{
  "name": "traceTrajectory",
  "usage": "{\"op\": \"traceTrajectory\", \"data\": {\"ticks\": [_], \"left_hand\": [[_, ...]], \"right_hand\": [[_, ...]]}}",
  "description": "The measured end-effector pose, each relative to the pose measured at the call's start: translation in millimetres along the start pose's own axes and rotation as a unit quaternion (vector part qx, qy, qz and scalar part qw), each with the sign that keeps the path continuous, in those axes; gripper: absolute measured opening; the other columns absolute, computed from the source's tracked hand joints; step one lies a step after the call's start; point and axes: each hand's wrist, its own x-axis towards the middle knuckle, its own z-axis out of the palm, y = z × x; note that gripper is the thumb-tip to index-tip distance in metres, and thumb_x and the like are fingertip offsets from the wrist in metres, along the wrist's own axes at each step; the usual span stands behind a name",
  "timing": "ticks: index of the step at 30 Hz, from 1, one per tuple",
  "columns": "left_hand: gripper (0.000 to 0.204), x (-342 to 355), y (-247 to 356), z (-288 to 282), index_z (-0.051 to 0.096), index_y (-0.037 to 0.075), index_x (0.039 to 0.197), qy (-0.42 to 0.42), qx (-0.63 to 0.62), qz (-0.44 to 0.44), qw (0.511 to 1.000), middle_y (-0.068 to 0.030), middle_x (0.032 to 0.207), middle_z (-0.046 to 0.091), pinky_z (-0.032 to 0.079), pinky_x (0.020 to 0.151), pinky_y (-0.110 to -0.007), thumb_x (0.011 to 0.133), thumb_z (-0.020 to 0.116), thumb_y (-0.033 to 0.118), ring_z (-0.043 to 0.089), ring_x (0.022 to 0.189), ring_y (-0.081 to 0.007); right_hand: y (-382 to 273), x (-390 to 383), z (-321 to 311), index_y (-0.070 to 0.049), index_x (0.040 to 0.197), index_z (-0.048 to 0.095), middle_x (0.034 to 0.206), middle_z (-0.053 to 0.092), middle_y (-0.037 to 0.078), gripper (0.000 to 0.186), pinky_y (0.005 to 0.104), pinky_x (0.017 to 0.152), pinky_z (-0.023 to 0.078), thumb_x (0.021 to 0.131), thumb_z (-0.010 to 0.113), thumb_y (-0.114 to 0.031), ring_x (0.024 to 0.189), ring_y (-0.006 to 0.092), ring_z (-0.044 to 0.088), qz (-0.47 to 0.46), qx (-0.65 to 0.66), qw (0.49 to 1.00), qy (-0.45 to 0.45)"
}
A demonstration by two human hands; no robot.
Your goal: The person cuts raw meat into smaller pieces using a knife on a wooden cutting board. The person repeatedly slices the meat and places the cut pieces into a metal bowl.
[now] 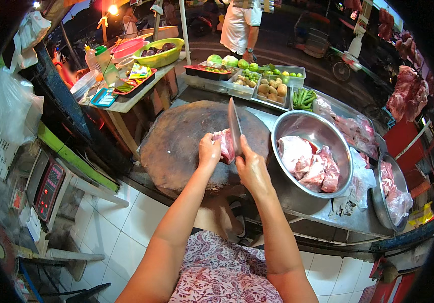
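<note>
A large round wooden chopping block (181, 129) lies in front of me. On its right half is a piece of raw meat (225, 144), pale and pink. My left hand (209, 151) grips the meat from its left side, fingers closed round it. In my right hand (252, 167) is a knife (234, 123) with a broad blade, its tip pointing away from me. The blade stands against the right side of the meat; whether it has cut in, I cannot tell. My fingers cover most of the knife's handle.
Right of the block stands a steel bowl (346, 132) with several chunks of raw meat. A second metal bowl (380, 199) and a plastic bag (356, 183) lie beyond it. Vegetable trays (257, 98) line the far edge. Left are a digital scale (50, 189) and a side table (126, 103). A person (239, 28) stands opposite.
</note>
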Motion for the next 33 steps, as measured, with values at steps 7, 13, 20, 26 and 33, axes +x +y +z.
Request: {"op": "traceTrajectory", "data": {"ticks": [7, 13, 20, 26, 33], "left_hand": [[0.021, 3, -14, 4, 0.067, -0.002, 0.092, 0.047, 0.165, 0.144, 0.974, -0.0195, 0.086, 0.071, 0.055, 0.068, -0.040, 0.079, 0.071, 0.013, 0.070, 0.076, -0.0290], [0.021, 0, -2, 9, 0.068, -0.003, 0.090, 0.063, 0.172, 0.074, 0.980, -0.0245, 0.087, 0.070, 0.053, 0.076, -0.043, 0.075, 0.072, 0.012, 0.069, 0.085, -0.0378], [0.017, -10, 4, 13, 0.066, -0.002, 0.086, 0.080, 0.167, 0.079, 0.980, -0.0243, 0.082, 0.068, 0.052, 0.075, -0.044, 0.074, 0.069, 0.010, 0.069, 0.081, -0.0384], [0.015, -16, 2, 13, 0.059, -0.003, 0.080, 0.075, 0.140, 0.142, 0.977, -0.0288, 0.077, 0.063, 0.050, 0.068, -0.050, 0.077, 0.065, 0.010, 0.064, 0.079, -0.0462], [0.023, -9, 6, 0, 0.064, -0.004, 0.088, -0.035, 0.207, 0.092, 0.973, -0.0292, 0.089, 0.066, 0.051, 0.079, -0.049, 0.075, 0.066, 0.015, 0.065, 0.089, -0.0453]], "right_hand": [[19, 1, 34, 0.001, 0.139, 0.048, 0.083, 0.060, 0.036, 0.054, 0.0564, 0.070, 0.049, 0.086, 0.057, -0.002, 0.081, 0.0506, 0.064, -0.023, -0.062, 0.998, 0.001], [17, -4, 29, -0.004, 0.147, 0.037, 0.078, 0.065, 0.032, 0.065, 0.0582, 0.070, 0.050, 0.086, 0.059, -0.007, 0.074, 0.0488, 0.065, -0.031, -0.120, 0.991, -0.045], [3, -21, 12, -0.001, 0.146, 0.038, 0.079, 0.064, 0.033, 0.067, 0.0570, 0.071, 0.051, 0.083, 0.058, -0.004, 0.074, 0.0486, 0.066, -0.003, -0.153, 0.985, -0.077], [-2, -42, -6, -0.001, 0.143, 0.044, 0.071, 0.060, 0.033, 0.065, 0.0534, 0.064, 0.049, 0.080, 0.057, -0.001, 0.069, 0.0479, 0.064, -0.029, -0.155, 0.985, -0.068], [-11, -33, -11, -0.001, 0.138, 0.049, 0.073, 0.061, 0.032, 0.058, 0.0543, 0.067, 0.050, 0.081, 0.054, -0.001, 0.069, 0.0471, 0.064, -0.041, -0.219, 0.971, -0.080]]}}
